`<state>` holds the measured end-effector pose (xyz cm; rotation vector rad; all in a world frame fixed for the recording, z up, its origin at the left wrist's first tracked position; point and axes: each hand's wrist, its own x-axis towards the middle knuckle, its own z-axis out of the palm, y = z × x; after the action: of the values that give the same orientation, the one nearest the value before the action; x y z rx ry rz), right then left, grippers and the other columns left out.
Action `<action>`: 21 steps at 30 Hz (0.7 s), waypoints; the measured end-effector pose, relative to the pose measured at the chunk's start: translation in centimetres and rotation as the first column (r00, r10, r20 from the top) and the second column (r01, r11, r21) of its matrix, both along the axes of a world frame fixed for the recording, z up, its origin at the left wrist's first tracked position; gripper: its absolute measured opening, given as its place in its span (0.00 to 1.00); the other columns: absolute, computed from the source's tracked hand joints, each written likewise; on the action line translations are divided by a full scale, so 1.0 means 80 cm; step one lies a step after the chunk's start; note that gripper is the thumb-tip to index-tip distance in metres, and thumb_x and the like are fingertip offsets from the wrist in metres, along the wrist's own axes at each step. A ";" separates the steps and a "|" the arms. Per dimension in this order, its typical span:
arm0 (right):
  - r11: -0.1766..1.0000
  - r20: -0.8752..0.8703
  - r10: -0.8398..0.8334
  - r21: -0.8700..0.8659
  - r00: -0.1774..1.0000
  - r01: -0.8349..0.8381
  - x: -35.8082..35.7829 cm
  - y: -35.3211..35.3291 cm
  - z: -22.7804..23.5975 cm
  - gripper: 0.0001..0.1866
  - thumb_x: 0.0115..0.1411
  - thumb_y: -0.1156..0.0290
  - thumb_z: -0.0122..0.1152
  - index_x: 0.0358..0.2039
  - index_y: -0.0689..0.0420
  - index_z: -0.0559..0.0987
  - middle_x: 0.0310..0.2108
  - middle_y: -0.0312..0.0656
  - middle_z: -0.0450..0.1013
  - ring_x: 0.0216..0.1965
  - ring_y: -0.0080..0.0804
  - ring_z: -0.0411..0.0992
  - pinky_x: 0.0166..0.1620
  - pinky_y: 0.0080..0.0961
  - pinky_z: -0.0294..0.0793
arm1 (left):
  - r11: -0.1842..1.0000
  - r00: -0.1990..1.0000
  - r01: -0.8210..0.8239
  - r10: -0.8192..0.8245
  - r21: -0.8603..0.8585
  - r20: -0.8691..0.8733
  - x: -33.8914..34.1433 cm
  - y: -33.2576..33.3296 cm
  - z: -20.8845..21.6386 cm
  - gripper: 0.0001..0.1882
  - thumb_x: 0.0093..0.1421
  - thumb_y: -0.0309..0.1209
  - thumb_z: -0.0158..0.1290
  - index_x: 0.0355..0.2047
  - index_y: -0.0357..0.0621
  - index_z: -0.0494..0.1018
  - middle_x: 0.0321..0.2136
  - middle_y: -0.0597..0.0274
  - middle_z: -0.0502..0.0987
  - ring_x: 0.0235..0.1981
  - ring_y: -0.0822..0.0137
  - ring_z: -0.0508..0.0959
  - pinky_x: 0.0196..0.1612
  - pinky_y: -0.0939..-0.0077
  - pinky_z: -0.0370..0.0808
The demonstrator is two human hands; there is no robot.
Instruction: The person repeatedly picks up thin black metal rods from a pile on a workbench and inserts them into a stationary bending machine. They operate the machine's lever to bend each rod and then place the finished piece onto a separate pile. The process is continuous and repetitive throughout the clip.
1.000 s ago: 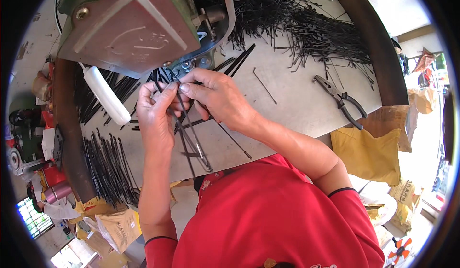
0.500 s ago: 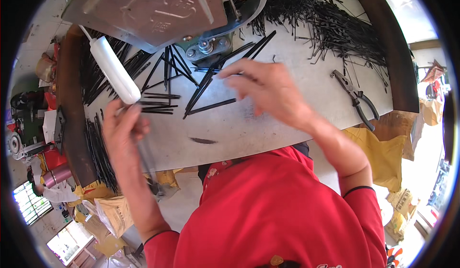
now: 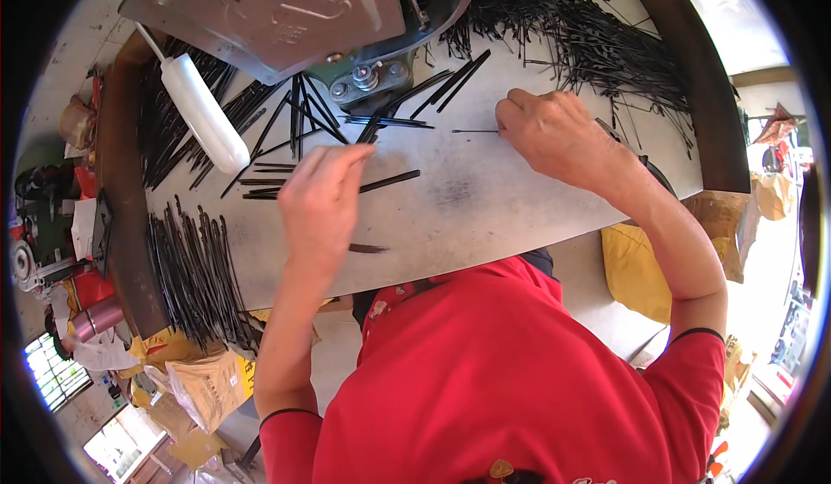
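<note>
My right hand (image 3: 554, 133) is closed on a thin black metal rod (image 3: 474, 131), whose end with a small eye points left over the pale tabletop. My left hand (image 3: 322, 198) has its fingers pressed together at the loose narrow black strips (image 3: 368, 131) in the middle. Whether a strip is between its fingertips cannot be made out. More strips (image 3: 389, 181) lie around and partly under that hand. Beyond them stands a machine with a reddish-brown metal cover (image 3: 268, 16) and a bolted green base (image 3: 372, 81).
A white lamp (image 3: 206, 116) hangs left of the machine. Long black rods lie in a bundle (image 3: 195, 272) at the near left. A tangled heap of rods (image 3: 597, 51) covers the far right. Pliers (image 3: 653, 172) lie partly behind my right wrist. Brown raised edges (image 3: 723, 103) border the table.
My left hand has moved right from beside the lamp to the strips, and a rod it trailed now lies out of it. My right hand has moved right, with a rod in its fingers.
</note>
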<state>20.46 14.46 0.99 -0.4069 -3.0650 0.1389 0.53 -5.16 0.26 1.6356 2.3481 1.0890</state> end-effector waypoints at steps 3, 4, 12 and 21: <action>0.989 -0.001 -0.080 -0.123 0.997 0.080 0.007 -0.004 0.001 0.04 0.48 0.75 0.56 0.23 0.62 0.72 0.25 0.45 0.72 0.27 0.44 0.73 0.30 0.34 0.73 | 0.998 0.985 -0.046 0.054 0.052 -0.162 0.004 0.018 -0.004 0.07 0.50 0.26 0.61 0.30 0.43 0.76 0.24 0.63 0.76 0.26 0.66 0.76 0.30 0.73 0.72; 0.972 -0.030 -0.108 -0.215 0.994 0.099 0.013 -0.003 0.001 0.05 0.48 0.74 0.56 0.23 0.62 0.73 0.25 0.45 0.72 0.27 0.44 0.73 0.31 0.34 0.73 | 0.994 0.974 -0.092 0.103 0.065 -0.201 0.004 0.021 -0.004 0.07 0.48 0.27 0.61 0.28 0.44 0.75 0.23 0.64 0.75 0.26 0.63 0.76 0.29 0.70 0.72; 0.635 -0.014 -0.464 -0.702 0.886 0.322 0.024 -0.021 0.007 0.07 0.50 0.74 0.56 0.29 0.64 0.75 0.24 0.43 0.73 0.24 0.33 0.74 0.30 0.28 0.72 | 0.981 0.980 -0.130 0.106 -0.145 -0.167 0.001 0.000 -0.018 0.09 0.49 0.24 0.59 0.31 0.44 0.72 0.26 0.63 0.73 0.32 0.60 0.74 0.32 0.67 0.71; 0.258 0.054 -0.591 -0.932 0.805 0.253 0.014 -0.041 -0.005 0.13 0.55 0.74 0.52 0.40 0.63 0.76 0.22 0.37 0.71 0.18 0.20 0.70 0.27 0.20 0.71 | 0.982 0.988 -0.092 0.110 -0.163 0.110 -0.010 -0.002 -0.019 0.12 0.51 0.22 0.57 0.37 0.39 0.72 0.25 0.57 0.71 0.30 0.58 0.73 0.35 0.65 0.70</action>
<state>21.56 11.15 0.60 -1.1054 -2.0734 1.7277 -0.24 -5.30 -1.26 1.3743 2.3946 0.9596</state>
